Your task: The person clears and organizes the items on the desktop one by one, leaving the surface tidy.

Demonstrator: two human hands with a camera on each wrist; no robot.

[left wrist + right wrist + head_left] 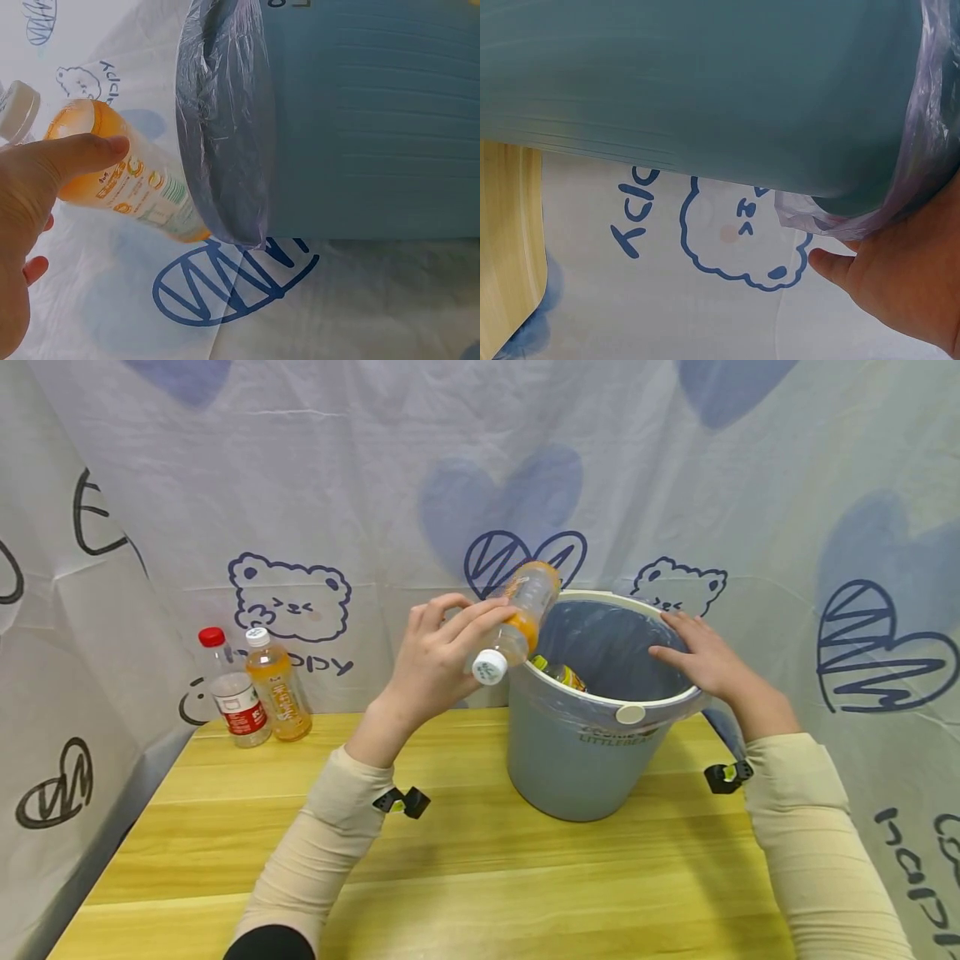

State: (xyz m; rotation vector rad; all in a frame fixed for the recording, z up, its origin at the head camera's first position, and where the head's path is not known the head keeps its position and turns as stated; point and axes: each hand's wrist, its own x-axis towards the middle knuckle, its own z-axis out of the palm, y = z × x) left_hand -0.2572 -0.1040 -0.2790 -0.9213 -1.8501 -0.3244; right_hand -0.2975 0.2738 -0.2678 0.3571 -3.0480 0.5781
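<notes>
My left hand (438,652) grips a clear plastic bottle (531,597) with an orange label and white cap. The bottle is tilted, its cap toward me and its base over the left rim of a grey-blue trash bin (577,768). In the left wrist view, the thumb lies across the orange label of the bottle (142,176). My right hand (708,656) rests at the bin's right rim, fingers extended. In the right wrist view, part of that hand (907,277) is hidden behind the bin liner (922,142). Inside the bin lies a bottle with a yellow-green cap (558,674).
At the table's back left stand a red-capped bottle (240,706) and another orange-labelled bottle (279,689), side by side. The bin is on a wooden table (450,868). A printed white cloth (390,518) hangs close behind.
</notes>
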